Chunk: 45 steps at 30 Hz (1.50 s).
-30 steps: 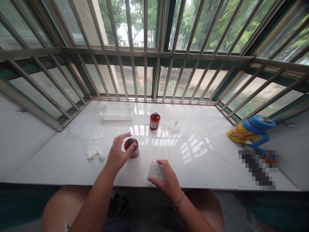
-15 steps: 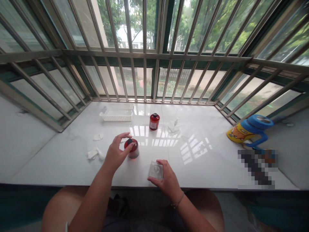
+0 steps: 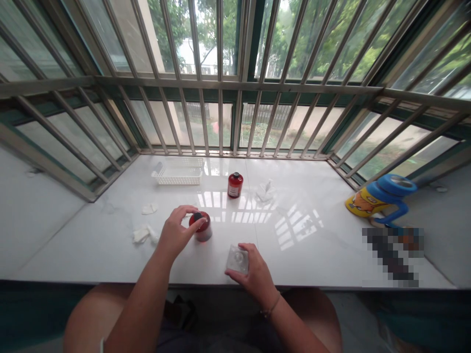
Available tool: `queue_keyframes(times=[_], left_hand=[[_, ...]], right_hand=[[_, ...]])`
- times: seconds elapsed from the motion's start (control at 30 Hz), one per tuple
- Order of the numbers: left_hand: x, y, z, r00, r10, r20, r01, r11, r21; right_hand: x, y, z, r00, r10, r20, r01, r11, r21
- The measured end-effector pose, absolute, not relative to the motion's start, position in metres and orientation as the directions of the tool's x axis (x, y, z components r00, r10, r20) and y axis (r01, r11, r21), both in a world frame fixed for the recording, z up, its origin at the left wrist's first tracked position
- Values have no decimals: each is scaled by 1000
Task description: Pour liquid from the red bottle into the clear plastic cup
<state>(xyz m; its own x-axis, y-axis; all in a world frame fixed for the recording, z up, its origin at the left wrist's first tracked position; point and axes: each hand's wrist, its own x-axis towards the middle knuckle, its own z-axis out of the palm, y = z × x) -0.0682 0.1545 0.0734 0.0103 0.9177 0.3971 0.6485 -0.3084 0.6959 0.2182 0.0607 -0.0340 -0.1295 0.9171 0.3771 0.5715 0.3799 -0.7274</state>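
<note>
My left hand (image 3: pixel 180 228) has its thumb and fingers closed around the black cap (image 3: pixel 197 215) of a red bottle (image 3: pixel 204 232), which stands upright on the white tabletop. In my right hand (image 3: pixel 253 268) is a clear square container (image 3: pixel 237 260) with a round shape at its middle, gripped between thumb and fingers near the table's front edge. Whether it is glass or plastic I cannot tell. Farther back stands a second red bottle (image 3: pixel 235 186) with a black cap and a pale label, touched by neither hand.
A white plastic basket (image 3: pixel 178 180) sits at the back left. Crumpled white tissues (image 3: pixel 142 234) lie left of my left hand, with another clump (image 3: pixel 265 192) right of the rear bottle. A yellow and blue flask (image 3: pixel 379 197) is at the right. Metal bars (image 3: pixel 221 117) line the window.
The fingers of my left hand have lowered and drawn in around the black cap. My right hand and the clear container have kept their place.
</note>
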Motion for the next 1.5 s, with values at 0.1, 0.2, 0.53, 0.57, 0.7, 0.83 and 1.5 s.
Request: queue_keyframes(times=[0.1, 0.2, 0.53, 0.57, 0.7, 0.83, 1.5], left_hand=[[-66, 154, 74, -11, 907, 420, 654, -311, 689], [-63, 154, 76, -16, 894, 448, 660, -328, 676], [-60, 151, 76, -104, 917, 384, 658, -226, 718], [-60, 151, 77, -114, 921, 371, 652, -212, 728], [-61, 153, 77, -83, 930, 359, 646, -224, 729], [-61, 153, 79, -92, 939, 333, 650, -196, 734], [-56, 142, 91, -165, 844, 511, 654, -294, 697]], right_hand=[[218, 61, -34, -126, 918, 376, 572, 377, -729], [218, 61, -34, -131, 920, 369, 572, 374, -730], [218, 60, -32, -142, 924, 356, 559, 371, -742], [218, 60, -32, -143, 924, 353, 559, 370, -742], [218, 60, -33, -144, 926, 348, 559, 367, -744], [219, 60, -34, -144, 924, 353, 556, 371, -744], [219, 60, -32, -134, 919, 370, 567, 377, -733]])
